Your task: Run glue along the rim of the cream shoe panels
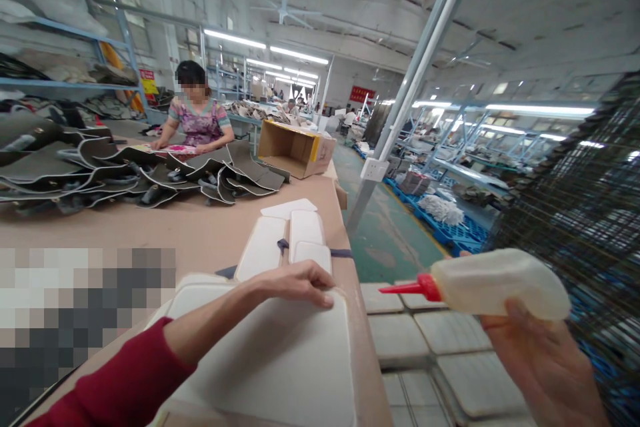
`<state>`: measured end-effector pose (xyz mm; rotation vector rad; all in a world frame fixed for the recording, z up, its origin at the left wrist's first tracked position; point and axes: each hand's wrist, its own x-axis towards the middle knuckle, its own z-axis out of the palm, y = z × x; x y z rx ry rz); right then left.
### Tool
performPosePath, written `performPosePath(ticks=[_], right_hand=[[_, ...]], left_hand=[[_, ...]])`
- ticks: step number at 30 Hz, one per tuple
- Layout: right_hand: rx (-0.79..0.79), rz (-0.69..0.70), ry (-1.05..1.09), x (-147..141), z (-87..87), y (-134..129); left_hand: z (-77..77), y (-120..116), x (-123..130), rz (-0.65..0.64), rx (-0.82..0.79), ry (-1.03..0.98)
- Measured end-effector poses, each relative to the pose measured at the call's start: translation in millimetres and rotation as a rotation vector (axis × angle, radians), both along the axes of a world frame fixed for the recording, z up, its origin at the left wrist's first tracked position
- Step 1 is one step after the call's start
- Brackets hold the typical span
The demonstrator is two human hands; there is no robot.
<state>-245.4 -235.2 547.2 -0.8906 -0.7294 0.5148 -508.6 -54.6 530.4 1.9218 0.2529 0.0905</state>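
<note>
My left hand [300, 282] rests at the far right corner of a large white padded panel [280, 353], its fingers bent together at the panel's edge. Whether something thin is pinched there is too small to tell. On the right, my right hand [540, 347] grips a translucent squeeze bottle [500, 283] with a red nozzle [410, 288] that points left. The bottle is held above the floor side of the table edge. Beyond the large panel lie smaller white panels [263, 247] with a dark strap [341, 253] beside them.
Dark grey pieces [135, 173] are piled across the table [215, 223]. An open cardboard box [295, 150] stands at its far end, near a person [200, 120]. More white panels [465, 373] lie below on the right. A metal post [400, 100] rises beyond the table.
</note>
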Motion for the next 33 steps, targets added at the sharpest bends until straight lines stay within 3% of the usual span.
performPosePath(ticks=[5,12,17,33], right_hand=[[0.039,0.220,0.164,-18,-2.8,0],[0.055,0.449,-0.027,8,-18.0,3],[0.048,0.455,-0.053,10,-17.4,5],[-0.021,0.314,0.028,-1,-10.8,3]], left_hand=[[14.3,-12,6,-0.037,-0.073,0.019],[29.4,-25,7,-0.051,-0.114,-0.004],[36.6,-31,6,-0.068,-0.144,0.019],[38.2,-25,6,-0.129,-0.211,0.034]])
